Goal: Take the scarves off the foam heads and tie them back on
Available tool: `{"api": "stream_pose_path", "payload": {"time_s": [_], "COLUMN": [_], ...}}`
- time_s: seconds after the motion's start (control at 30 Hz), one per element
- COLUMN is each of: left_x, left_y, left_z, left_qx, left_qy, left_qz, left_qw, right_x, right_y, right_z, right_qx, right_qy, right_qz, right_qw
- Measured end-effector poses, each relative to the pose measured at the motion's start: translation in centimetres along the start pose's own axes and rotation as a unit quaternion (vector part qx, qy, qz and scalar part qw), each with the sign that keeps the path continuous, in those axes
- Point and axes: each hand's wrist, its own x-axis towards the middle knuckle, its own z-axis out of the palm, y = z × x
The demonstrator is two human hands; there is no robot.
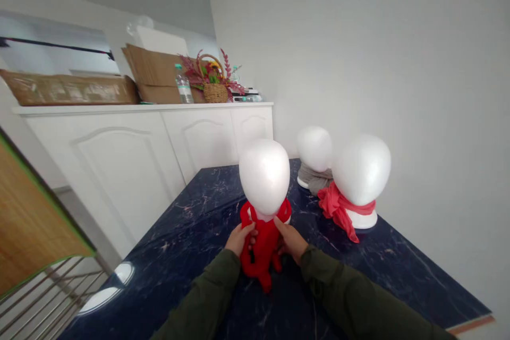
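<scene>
A white foam mannequin head (264,174) stands on the dark marbled table (191,207) right in front of me. A red scarf (263,247) is wrapped round its neck and hangs down in front. My left hand (239,238) grips the scarf from the left, fingers closed on the cloth. My right hand (290,239) holds it from the right, fingers curled into the fabric below the neck. Both sleeves are dark green.
Two more foam heads stand behind: one (362,170) with a coral scarf (338,207), one (314,147) with a grey scarf (314,176). White cabinets (131,154) carry cardboard (155,71), a water bottle (183,84) and a flower basket (214,82). A wall runs along the right.
</scene>
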Motion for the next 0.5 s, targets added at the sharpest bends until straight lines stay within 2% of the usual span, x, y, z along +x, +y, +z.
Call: {"api": "stream_pose_path", "payload": {"time_s": [0.1, 0.17, 0.3, 0.4, 0.5], "left_x": [-0.3, -0.4, -0.3, -0.2, -0.2], "left_y": [-0.6, -0.8, -0.6, -0.3, -0.1], "left_z": [0.4, 0.5, 0.2, -0.2, -0.5], "left_qx": [0.048, 0.073, 0.125, 0.172, 0.207], "left_qy": [-0.030, -0.033, 0.014, 0.062, 0.071], "left_qz": [0.016, 0.028, 0.054, 0.068, 0.071], "left_qw": [0.998, 0.996, 0.991, 0.981, 0.973], "right_x": [0.5, 0.7, 0.5, 0.1, 0.2], "right_y": [0.5, 0.7, 0.2, -0.6, -1.0], "right_z": [-0.1, -0.1, -0.1, -0.3, -0.9], "right_qx": [-0.018, 0.008, 0.108, 0.218, 0.269], "right_qy": [0.035, 0.059, 0.071, 0.059, 0.056], "right_qz": [-0.034, -0.044, -0.046, -0.003, 0.048], "right_qw": [0.999, 0.997, 0.991, 0.974, 0.960]}}
